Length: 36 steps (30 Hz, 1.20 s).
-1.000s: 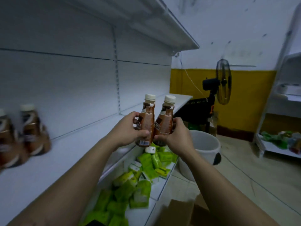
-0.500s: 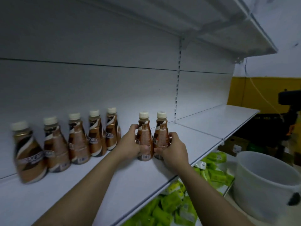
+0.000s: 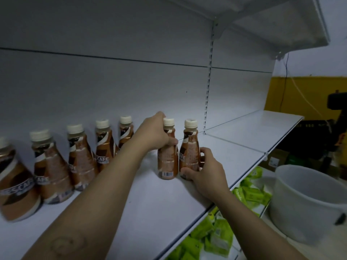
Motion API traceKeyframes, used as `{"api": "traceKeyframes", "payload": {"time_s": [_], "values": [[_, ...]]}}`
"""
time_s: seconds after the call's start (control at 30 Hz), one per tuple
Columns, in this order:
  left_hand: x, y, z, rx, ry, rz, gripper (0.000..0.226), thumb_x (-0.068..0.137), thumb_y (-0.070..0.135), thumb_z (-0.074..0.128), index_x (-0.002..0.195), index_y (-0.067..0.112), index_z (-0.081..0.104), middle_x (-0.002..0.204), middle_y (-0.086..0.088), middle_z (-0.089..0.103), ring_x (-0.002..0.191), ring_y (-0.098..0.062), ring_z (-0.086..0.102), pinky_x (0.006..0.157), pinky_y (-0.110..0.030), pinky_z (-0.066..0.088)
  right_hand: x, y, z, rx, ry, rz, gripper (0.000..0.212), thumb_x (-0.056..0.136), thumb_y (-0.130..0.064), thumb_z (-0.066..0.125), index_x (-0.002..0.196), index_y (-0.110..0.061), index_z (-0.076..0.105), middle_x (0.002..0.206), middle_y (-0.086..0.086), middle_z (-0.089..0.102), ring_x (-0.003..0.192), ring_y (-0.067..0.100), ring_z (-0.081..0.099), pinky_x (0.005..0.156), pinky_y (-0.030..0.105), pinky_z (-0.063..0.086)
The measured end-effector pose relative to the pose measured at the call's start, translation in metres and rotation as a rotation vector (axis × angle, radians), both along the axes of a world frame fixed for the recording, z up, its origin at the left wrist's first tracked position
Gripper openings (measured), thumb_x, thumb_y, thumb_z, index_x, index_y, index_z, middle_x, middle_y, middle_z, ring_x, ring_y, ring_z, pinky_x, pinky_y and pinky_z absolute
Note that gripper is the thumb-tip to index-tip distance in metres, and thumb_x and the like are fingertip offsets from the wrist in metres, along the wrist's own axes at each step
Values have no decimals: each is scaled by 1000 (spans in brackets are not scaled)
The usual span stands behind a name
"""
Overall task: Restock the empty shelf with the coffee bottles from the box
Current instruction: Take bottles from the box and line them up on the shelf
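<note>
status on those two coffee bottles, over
Left grip holds neck of left bottle; right grip wraps low on right bottle. Both upright on shelf, side by side. Row of five bottles at left, not in the way.

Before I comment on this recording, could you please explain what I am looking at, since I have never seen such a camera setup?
There is no machine here. A person wears one wide-angle camera on the head, so the single picture looks forward and down at their work. The left hand grips the neck of one Nescafe coffee bottle, and the right hand curls round the lower body of a second bottle. Both stand upright, side by side, on the white shelf. Five more bottles stand in a row to the left. Below lie green packets, and a white bucket stands at the right.
</note>
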State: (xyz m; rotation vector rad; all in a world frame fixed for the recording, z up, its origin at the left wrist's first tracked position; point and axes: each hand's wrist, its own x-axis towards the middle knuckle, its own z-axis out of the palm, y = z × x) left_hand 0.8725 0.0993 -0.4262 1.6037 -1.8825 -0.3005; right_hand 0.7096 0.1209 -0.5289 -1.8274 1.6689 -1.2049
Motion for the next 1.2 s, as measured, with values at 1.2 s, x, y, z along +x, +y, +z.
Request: {"api": "traceKeyframes", "payload": {"time_s": [1.2], "values": [[34,-53,-7,-369,-835,476,54,71,41,61,122,22,55,120,-10,57,124,-34,37,109,-67,-2,74,-111,4,90,215,140,83,84,-44,68,150,-18,23,132,5,59,121,27,54,97,38,46]]}}
